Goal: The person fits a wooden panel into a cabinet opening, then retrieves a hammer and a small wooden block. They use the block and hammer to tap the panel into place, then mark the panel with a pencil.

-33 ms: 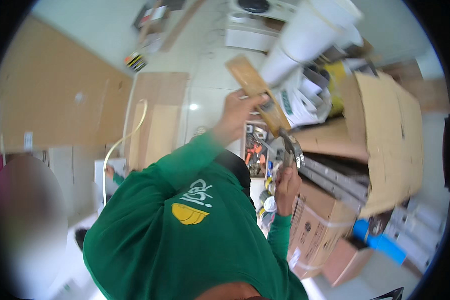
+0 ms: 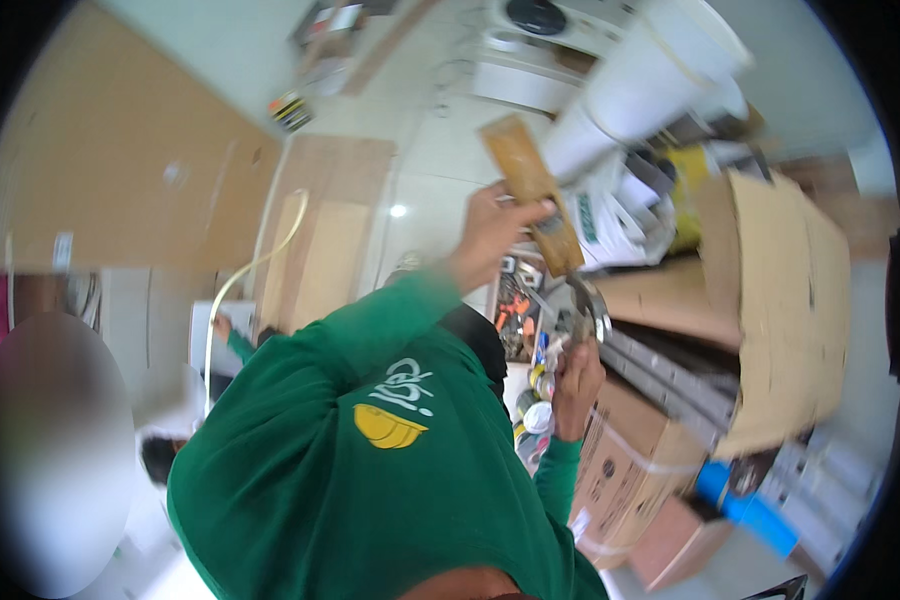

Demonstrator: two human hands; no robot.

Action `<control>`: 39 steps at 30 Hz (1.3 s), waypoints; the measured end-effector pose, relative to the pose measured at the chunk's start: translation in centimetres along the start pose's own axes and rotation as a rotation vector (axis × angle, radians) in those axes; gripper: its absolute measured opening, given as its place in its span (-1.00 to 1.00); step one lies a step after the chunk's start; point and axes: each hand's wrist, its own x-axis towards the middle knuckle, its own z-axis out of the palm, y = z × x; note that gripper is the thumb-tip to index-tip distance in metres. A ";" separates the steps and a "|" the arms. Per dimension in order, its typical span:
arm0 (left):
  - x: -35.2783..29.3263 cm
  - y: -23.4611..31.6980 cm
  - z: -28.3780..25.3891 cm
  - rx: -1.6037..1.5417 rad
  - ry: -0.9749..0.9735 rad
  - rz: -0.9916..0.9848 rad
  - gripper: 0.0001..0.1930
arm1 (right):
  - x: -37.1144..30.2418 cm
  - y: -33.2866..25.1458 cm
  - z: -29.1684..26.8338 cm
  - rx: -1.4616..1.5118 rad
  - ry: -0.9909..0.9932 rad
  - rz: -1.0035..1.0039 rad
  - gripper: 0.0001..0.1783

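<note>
My left hand point(image 2: 498, 232) is closed around a wooden hand plane point(image 2: 520, 155), its thumb by the blade opening. The plane is held tilted in the air, its far end pointing up and left. Close below its near end is a curved, shiny metal head of what looks like a hammer point(image 2: 598, 312), smeared by motion. My right hand point(image 2: 578, 385) grips this tool; the fingers hide most of its handle. Whether the head touches the plane I cannot tell. Under both hands lies an open box point(image 2: 541, 318) of tools and orange-handled pieces.
Several cans point(image 2: 538, 417) stand below the toolbox. To the right are an open cardboard box point(image 2: 790, 320) holding long metal profiles, a closed carton point(image 2: 625, 465), a white bag point(image 2: 610, 215) and stacked white buckets point(image 2: 640, 80). Boards point(image 2: 315, 240) lie left; another person's hand point(image 2: 222, 325) is beyond.
The whole view has shifted slightly. The hammer head has turned and sits a little further from the plane's near end. Both hands keep their grip.
</note>
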 end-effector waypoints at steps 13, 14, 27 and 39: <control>3.5 -0.5 -11.4 -0.156 0.048 -0.082 -0.57 | 8.6 -6.3 6.8 -0.078 -0.212 -0.308 -0.42; 3.2 0.7 -11.3 -0.205 0.018 -0.098 -0.56 | 9.0 -8.9 7.6 0.009 -0.235 -0.278 -0.44; 5.8 5.3 -17.0 -0.393 0.053 -0.020 -0.49 | 15.4 -16.5 16.5 -0.387 -0.371 -0.620 -0.74; 4.9 8.0 -27.7 -0.181 0.275 0.077 -0.51 | 18.4 -18.9 26.4 -0.051 -0.541 -0.451 -0.51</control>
